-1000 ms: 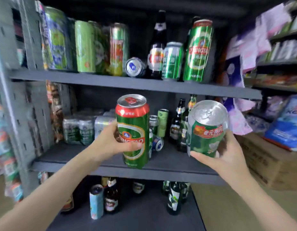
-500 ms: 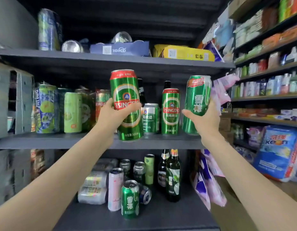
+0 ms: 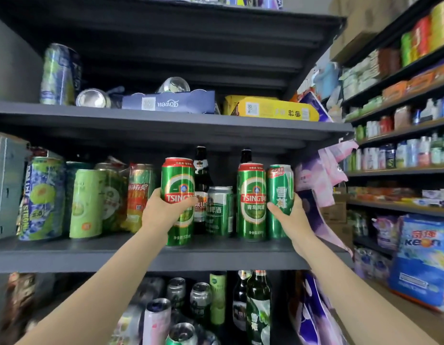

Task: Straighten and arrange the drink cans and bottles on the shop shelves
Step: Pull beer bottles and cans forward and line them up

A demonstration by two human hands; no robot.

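My left hand grips a tall green Tsingtao can with a red top, upright and low over the middle shelf. My right hand grips a slimmer green can at the shelf's right end, touching a second Tsingtao can that stands there. Between my hands stand a short green can and a brown bottle; another dark bottle rises behind.
Tall fruit-drink cans fill the middle shelf's left. The shelf above holds a blue carton, a yellow carton and a can lying on its side. Below stand beer bottles and loose cans. Pink packets hang right.
Both hands have brought their cans in and down onto the middle shelf; the right can now stands against the second Tsingtao can. The view has moved closer and tilted up.
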